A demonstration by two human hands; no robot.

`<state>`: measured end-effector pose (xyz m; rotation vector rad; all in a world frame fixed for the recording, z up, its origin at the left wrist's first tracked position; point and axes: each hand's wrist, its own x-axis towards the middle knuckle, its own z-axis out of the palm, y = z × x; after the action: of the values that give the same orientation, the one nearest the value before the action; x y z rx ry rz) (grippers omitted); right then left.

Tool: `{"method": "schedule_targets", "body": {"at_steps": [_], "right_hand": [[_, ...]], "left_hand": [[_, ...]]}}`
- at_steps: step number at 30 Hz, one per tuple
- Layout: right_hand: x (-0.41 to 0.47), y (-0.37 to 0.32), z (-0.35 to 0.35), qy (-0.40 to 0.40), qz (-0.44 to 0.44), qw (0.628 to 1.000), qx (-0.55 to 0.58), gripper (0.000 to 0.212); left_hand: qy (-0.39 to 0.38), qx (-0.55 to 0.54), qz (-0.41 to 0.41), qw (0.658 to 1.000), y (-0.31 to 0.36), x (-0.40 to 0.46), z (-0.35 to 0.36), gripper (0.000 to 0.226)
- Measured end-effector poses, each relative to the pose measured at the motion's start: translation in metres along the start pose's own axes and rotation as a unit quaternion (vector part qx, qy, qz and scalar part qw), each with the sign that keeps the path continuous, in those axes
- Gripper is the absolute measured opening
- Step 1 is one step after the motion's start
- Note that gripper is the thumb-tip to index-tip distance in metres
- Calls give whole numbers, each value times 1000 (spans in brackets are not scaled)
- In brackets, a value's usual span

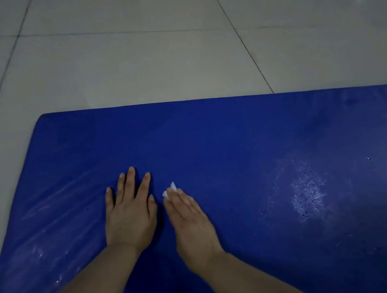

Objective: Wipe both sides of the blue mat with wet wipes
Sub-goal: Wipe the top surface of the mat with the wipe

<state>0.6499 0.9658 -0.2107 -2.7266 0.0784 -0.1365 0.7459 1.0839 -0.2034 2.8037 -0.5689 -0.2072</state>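
Two bare arms reach onto the blue mat (211,139), which lies flat on the floor. The left hand (130,215) presses flat. The right hand (190,220), fingers straight, pushes a wet wipe (169,190). Best to rub slowly, covering every dry patch.

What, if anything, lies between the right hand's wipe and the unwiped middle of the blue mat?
Nothing visible. The right hand presses the wet wipe flat on the blue mat, and the mat beyond is bare. The left hand rests flat beside it, to its left.

Both hands (130,215) (190,220) flat, fingers straight
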Motion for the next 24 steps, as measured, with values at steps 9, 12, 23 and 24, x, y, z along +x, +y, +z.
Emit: {"method": "schedule_targets", "body": {"at_steps": [9,12,23,24], "right_hand": [[-15,55,-42,80,321,943,-40,70],[-19,9,-10,57,168,984,-12,79],[-32,19,-33,45,224,973,-29,80],[-31,7,-18,50,179,982,-24,80]], "left_hand": [[69,-28,31,997,-1,-14,4,53],[72,-11,31,997,0,-28,5,57],[28,29,45,998,-10,-55,14,57],[26,29,46,998,-10,-54,14,57]]}}
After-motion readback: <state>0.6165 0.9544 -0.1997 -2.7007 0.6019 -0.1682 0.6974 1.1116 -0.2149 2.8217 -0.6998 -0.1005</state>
